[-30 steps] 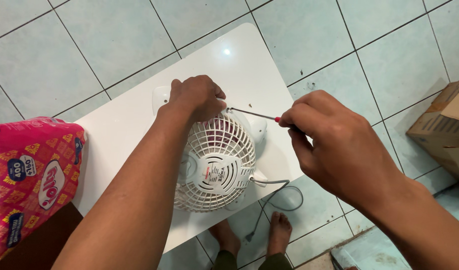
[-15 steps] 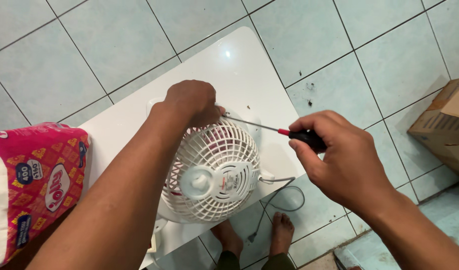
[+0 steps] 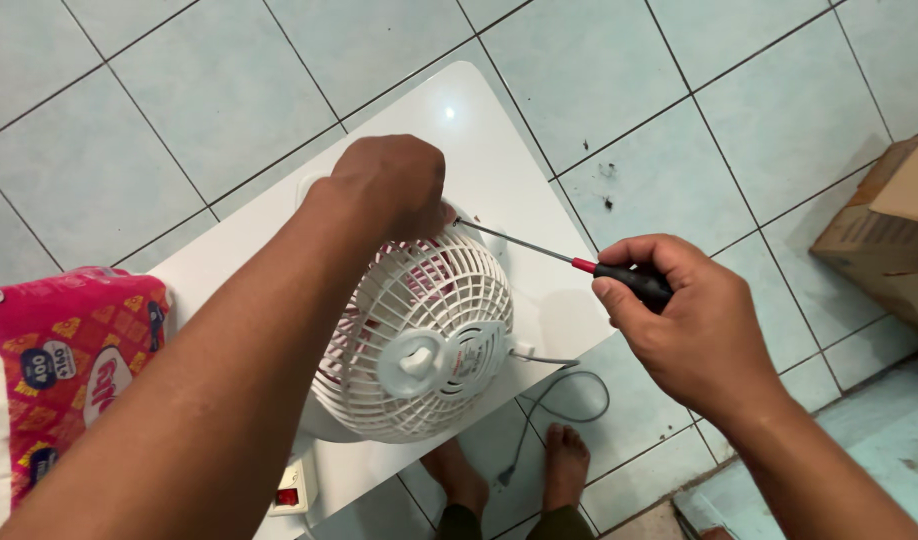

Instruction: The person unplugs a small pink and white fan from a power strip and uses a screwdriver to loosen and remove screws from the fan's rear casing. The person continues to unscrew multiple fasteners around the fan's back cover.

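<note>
So we're looking straight down here, and in the middle of the frame we're propping up a small white fan (image 3: 424, 345) on the white table (image 3: 499, 150). Our left hand (image 3: 394, 185) is clamped closed over the top edge of the fan's grille, tilting it so the back faces up at us, which is probably why it's held like that: it's keeping the rim steady and exposed for the tool.

Our right hand (image 3: 694, 330), at centre right, is wrapped closed around the black handle of a screwdriver (image 3: 569, 262). The thin shaft is running up and left, and its tip is sitting right at the fan's rim, just beside our left fingers. We can't tell whether it's actually seated in a screw, the fingers are hiding that spot.

The fan's grey cord (image 3: 564, 390) is dangling off the table edge toward our bare feet (image 3: 509, 480) at the bottom. A pink printed package (image 3: 64, 370) is sitting at the far left, a white power strip (image 3: 291, 490) is peeking out below the fan, and a cardboard box (image 3: 884, 235) is resting on the tiled floor (image 3: 179, 90) at the right edge.
</note>
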